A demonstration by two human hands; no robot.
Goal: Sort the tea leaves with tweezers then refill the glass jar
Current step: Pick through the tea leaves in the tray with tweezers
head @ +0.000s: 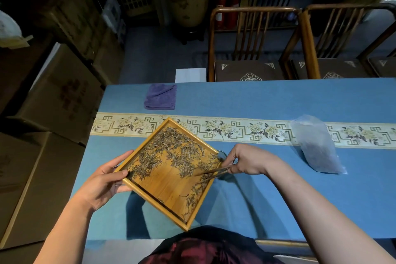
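glass jar [222, 154] mostly hidden behind tray [150, 197] | bag [317, 146] contents blurred

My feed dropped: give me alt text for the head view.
The left hand tilts a wooden tray of tea leaves while the right hand sweeps them with tweezers toward a glass jar on the blue table.

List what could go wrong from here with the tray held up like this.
1. The left hand holds the wooden tray lifted and tilted by one corner, so tea leaves may slide off onto the blue tablecloth.
2. The glass jar is mostly hidden behind the tray's edge; leaves swept by the tweezers in the right hand could miss its mouth.
3. The tray's edge may knock the jar.
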